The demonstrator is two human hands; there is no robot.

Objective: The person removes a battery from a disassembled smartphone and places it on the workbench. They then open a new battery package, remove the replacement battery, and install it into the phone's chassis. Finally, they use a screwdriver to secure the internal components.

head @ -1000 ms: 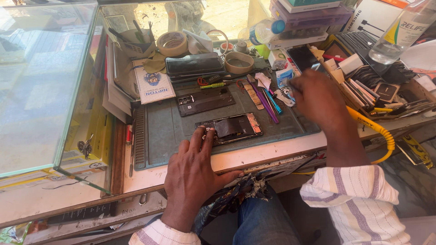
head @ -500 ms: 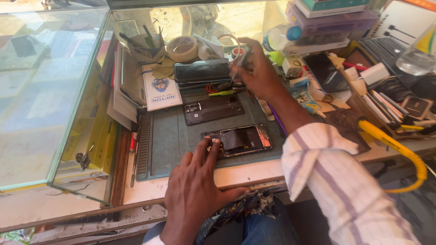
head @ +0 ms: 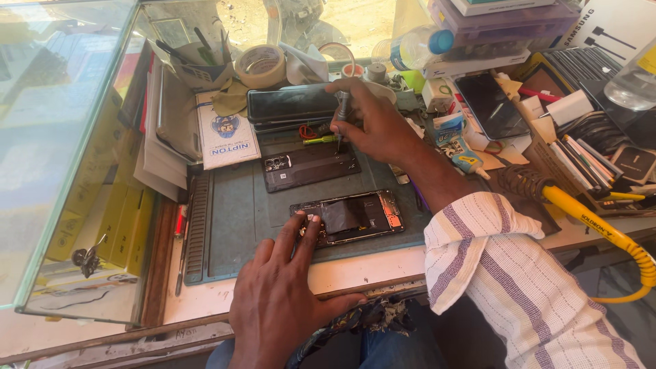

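An opened phone [head: 348, 217] lies on a grey-green work mat [head: 239, 225], its insides showing. My left hand [head: 280, 301] rests flat on the mat, fingertips touching the phone's left end. My right hand [head: 372, 123] is further back, shut on a slim metal screwdriver [head: 341, 116] held tip down above a black phone back cover [head: 311, 166]. A black rectangular case [head: 290, 106] sits just behind that cover.
A glass display case [head: 61, 137] stands at the left. Tape rolls [head: 260, 65], a white box [head: 225, 140], a glue tube [head: 454, 143], a dark phone [head: 488, 106] and stacked parts crowd the back and right. A yellow coiled hose [head: 601, 232] crosses at right.
My right hand moved from the right-side tools toward the back middle and came down over the black back cover with the screwdriver. My left hand stayed on the phone.
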